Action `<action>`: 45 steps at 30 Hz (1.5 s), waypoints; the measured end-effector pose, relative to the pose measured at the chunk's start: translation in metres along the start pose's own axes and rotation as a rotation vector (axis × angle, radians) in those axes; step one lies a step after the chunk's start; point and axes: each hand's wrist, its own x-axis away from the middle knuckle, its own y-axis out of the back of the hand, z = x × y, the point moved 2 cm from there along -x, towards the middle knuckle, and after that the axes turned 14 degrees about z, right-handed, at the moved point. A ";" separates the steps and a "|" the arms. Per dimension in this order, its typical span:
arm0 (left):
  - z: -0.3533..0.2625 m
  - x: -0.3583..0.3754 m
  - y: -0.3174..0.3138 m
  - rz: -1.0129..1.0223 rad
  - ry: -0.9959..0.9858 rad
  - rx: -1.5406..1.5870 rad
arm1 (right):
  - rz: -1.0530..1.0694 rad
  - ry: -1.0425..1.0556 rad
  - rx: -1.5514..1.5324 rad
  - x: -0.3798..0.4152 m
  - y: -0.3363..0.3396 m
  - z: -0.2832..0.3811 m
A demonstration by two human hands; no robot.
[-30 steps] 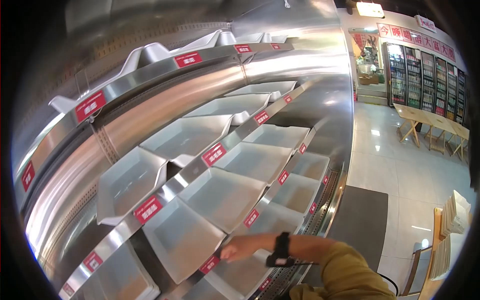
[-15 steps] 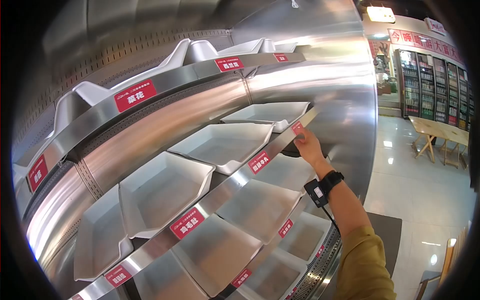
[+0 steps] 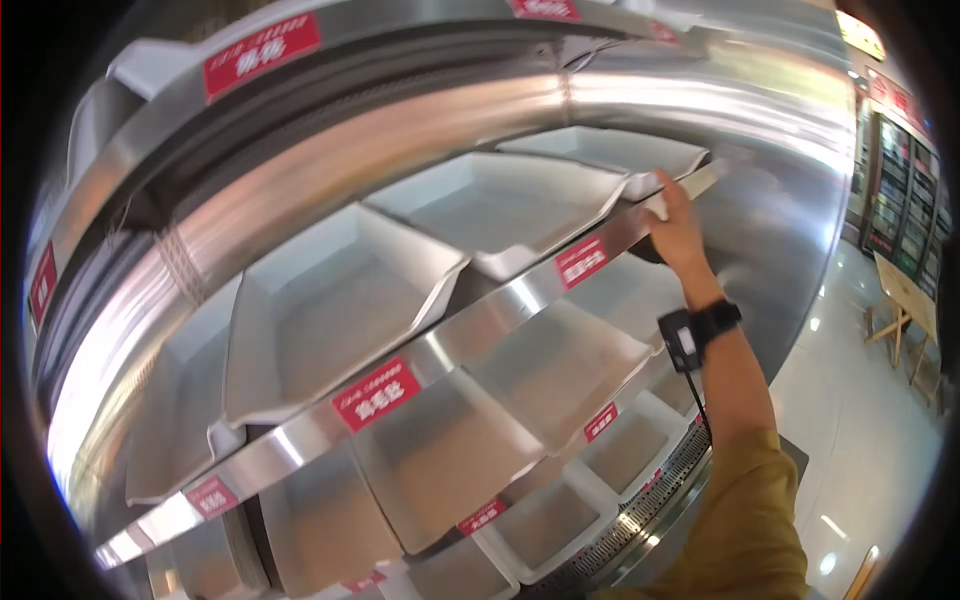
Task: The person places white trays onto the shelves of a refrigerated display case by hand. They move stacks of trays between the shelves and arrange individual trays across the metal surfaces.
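Right hand (image 3: 677, 232) reached up to far end of middle shelf rail (image 3: 500, 305), fingers closed on small white tag (image 3: 657, 205) at rail edge. Tag sat just below rim of last white tray (image 3: 610, 152). Black wrist device (image 3: 692, 333) on forearm, olive sleeve (image 3: 745, 520) below. Red label (image 3: 582, 262) on rail, near hand. Next tray (image 3: 495, 207) beside last one, tilted forward. Lower trays (image 3: 555, 365) under rail. Left hand out of view.
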 end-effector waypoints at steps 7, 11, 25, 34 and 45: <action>0.078 -0.081 -0.059 -0.221 -0.019 0.004 | 0.225 0.032 -0.146 0.187 -0.025 0.107; 0.030 -0.035 -0.032 -0.210 0.074 0.008 | 0.570 -0.133 -0.479 0.266 -0.045 0.166; 0.010 -0.014 -0.030 -0.400 -0.294 -0.101 | 1.584 0.092 -0.814 0.479 -0.111 0.403; 0.059 -0.014 0.033 -0.312 -1.005 0.030 | 1.643 0.002 -0.987 0.558 -0.149 0.597; 0.130 -0.031 0.055 -0.494 -1.023 0.017 | 0.969 -0.311 -0.764 0.525 -0.180 0.613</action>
